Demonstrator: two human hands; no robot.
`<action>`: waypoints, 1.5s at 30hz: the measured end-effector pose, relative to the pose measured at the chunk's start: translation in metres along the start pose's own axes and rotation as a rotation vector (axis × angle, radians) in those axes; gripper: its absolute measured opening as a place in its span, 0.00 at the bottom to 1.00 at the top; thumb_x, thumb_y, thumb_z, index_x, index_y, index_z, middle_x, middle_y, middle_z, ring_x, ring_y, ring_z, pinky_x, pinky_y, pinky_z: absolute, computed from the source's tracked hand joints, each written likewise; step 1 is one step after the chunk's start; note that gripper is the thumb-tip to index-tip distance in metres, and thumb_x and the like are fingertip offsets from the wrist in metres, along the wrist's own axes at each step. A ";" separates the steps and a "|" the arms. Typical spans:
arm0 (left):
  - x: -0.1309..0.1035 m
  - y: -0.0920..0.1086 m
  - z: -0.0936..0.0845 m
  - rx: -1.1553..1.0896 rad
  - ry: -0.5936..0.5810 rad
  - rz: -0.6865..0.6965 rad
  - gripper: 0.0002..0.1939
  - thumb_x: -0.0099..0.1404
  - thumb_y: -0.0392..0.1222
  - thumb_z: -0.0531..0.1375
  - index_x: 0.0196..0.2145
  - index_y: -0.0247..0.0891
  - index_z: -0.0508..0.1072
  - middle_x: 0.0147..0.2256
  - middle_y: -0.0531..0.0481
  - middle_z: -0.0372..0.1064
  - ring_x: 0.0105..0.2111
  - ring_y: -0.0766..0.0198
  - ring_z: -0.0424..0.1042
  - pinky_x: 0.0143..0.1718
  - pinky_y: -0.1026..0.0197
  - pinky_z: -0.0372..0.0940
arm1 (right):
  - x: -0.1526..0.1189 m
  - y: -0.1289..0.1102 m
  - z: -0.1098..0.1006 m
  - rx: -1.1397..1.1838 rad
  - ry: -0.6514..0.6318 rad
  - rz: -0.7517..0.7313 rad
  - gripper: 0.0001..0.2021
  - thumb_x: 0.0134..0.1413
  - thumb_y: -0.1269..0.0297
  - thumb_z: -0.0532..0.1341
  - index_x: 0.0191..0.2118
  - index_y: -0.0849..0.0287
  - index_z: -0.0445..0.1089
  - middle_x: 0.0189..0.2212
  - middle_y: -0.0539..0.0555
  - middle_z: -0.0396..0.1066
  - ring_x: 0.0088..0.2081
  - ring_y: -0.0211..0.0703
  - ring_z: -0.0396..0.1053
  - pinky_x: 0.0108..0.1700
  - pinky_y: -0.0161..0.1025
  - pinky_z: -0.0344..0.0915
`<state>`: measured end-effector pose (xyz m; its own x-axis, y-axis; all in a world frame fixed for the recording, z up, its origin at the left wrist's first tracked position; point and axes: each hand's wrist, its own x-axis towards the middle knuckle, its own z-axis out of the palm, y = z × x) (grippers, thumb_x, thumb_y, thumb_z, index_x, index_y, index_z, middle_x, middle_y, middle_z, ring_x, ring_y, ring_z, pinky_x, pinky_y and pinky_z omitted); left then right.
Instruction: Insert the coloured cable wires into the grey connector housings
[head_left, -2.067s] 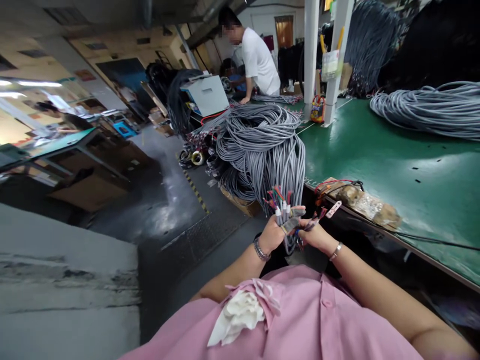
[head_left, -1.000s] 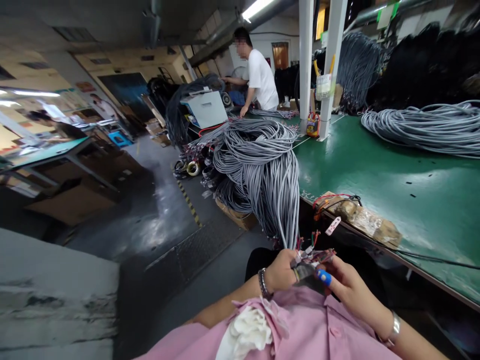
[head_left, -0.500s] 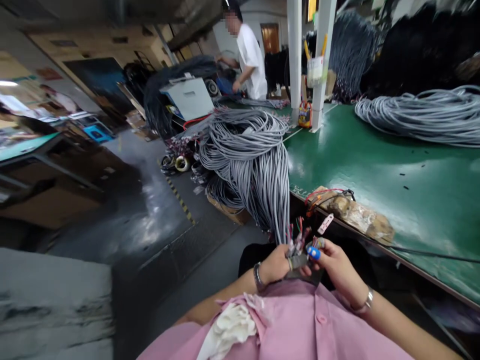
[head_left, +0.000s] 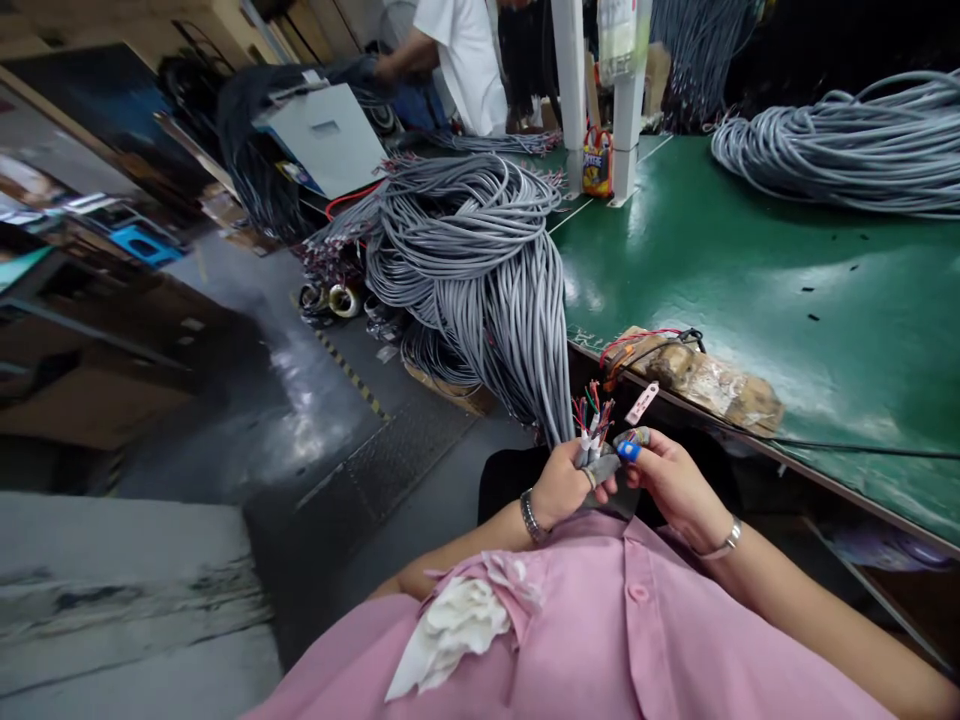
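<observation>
My left hand (head_left: 564,488) is closed around several grey cable ends (head_left: 591,450) in front of my shirt. Thin coloured wires (head_left: 592,410) fan out of their white-wrapped tips, pointing up and away from me. A grey cover wraps the left thumb. Just to the right, my right hand (head_left: 671,482) is pinched closed, with blue tape on the thumb and a greyish cover on the index finger. What sits between those fingertips is too small to make out. The large bundle of grey cables (head_left: 517,310) hangs down off the table corner, just beyond my left hand.
The green table (head_left: 750,290) bears a coil of grey cable (head_left: 840,150) and a taped brown block (head_left: 705,380) along its near edge. A pink tag (head_left: 642,403) hangs there. White posts (head_left: 626,130) rise behind. A co-worker in a white shirt (head_left: 472,65) stands beyond a grey box (head_left: 326,135).
My view has tilted down and shifted, so the table and cables appear higher. Both hands stay close together; the wire ends in my left hand now stand more upright and spread.
</observation>
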<state>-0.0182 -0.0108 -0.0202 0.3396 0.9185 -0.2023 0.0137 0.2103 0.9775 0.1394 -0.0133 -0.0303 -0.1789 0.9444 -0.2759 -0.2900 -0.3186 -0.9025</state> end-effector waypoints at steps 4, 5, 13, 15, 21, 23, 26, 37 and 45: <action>-0.004 0.003 0.003 0.021 0.039 0.010 0.15 0.57 0.50 0.62 0.28 0.33 0.68 0.23 0.49 0.71 0.17 0.70 0.67 0.18 0.69 0.59 | 0.002 -0.003 0.002 -0.064 -0.018 -0.049 0.12 0.46 0.57 0.65 0.32 0.60 0.66 0.19 0.47 0.65 0.20 0.34 0.59 0.24 0.33 0.54; -0.005 0.004 0.003 0.023 0.021 0.002 0.15 0.57 0.49 0.62 0.29 0.33 0.68 0.22 0.49 0.70 0.16 0.69 0.67 0.18 0.69 0.60 | 0.003 -0.005 0.003 -0.107 -0.028 -0.072 0.12 0.47 0.57 0.66 0.32 0.60 0.67 0.20 0.47 0.66 0.21 0.34 0.60 0.24 0.33 0.54; -0.009 -0.001 -0.001 -0.098 0.073 -0.041 0.17 0.53 0.51 0.65 0.26 0.34 0.66 0.16 0.54 0.65 0.13 0.70 0.63 0.16 0.67 0.60 | 0.006 -0.002 0.010 -0.042 -0.054 -0.036 0.14 0.44 0.56 0.68 0.31 0.60 0.67 0.21 0.47 0.64 0.20 0.31 0.55 0.23 0.32 0.53; -0.008 -0.002 -0.001 -0.185 0.140 -0.024 0.19 0.53 0.53 0.65 0.26 0.34 0.66 0.17 0.53 0.66 0.13 0.70 0.63 0.15 0.67 0.59 | 0.001 0.000 0.012 0.018 -0.051 -0.039 0.13 0.45 0.58 0.68 0.29 0.60 0.66 0.19 0.46 0.62 0.20 0.31 0.54 0.23 0.32 0.53; -0.005 -0.004 0.002 -0.363 0.285 0.023 0.18 0.53 0.53 0.64 0.27 0.33 0.67 0.19 0.52 0.68 0.13 0.71 0.63 0.12 0.68 0.53 | -0.013 -0.005 0.019 -0.109 -0.092 -0.160 0.10 0.50 0.58 0.65 0.28 0.59 0.68 0.26 0.51 0.70 0.25 0.36 0.61 0.27 0.33 0.57; -0.005 -0.005 0.002 -0.381 0.291 0.036 0.17 0.54 0.51 0.64 0.26 0.33 0.67 0.19 0.52 0.67 0.12 0.71 0.63 0.12 0.68 0.51 | -0.014 -0.006 0.020 -0.150 -0.094 -0.181 0.09 0.50 0.58 0.64 0.28 0.59 0.69 0.26 0.51 0.71 0.26 0.37 0.61 0.28 0.34 0.58; -0.005 -0.005 0.002 -0.402 0.293 0.034 0.16 0.54 0.50 0.64 0.26 0.33 0.68 0.19 0.52 0.67 0.12 0.72 0.61 0.12 0.68 0.50 | -0.014 -0.006 0.020 -0.164 -0.091 -0.189 0.09 0.50 0.58 0.64 0.28 0.58 0.70 0.26 0.51 0.72 0.26 0.37 0.62 0.28 0.34 0.59; -0.004 -0.002 0.002 -0.367 0.271 0.036 0.15 0.54 0.46 0.63 0.20 0.33 0.66 0.16 0.53 0.64 0.11 0.73 0.58 0.12 0.68 0.49 | -0.017 -0.001 0.009 -0.224 -0.152 -0.173 0.12 0.50 0.54 0.64 0.29 0.60 0.70 0.25 0.51 0.70 0.28 0.38 0.63 0.30 0.34 0.61; -0.007 -0.006 0.000 -0.287 0.257 0.046 0.16 0.55 0.46 0.63 0.19 0.34 0.65 0.15 0.54 0.62 0.11 0.72 0.58 0.12 0.68 0.50 | -0.016 -0.010 -0.013 -0.050 -0.168 0.002 0.14 0.51 0.55 0.63 0.40 0.58 0.70 0.32 0.52 0.69 0.31 0.37 0.64 0.32 0.35 0.62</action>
<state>-0.0203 -0.0181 -0.0243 0.0862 0.9754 -0.2029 -0.2726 0.2189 0.9369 0.1568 -0.0243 -0.0214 -0.3351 0.9156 -0.2221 -0.2430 -0.3117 -0.9186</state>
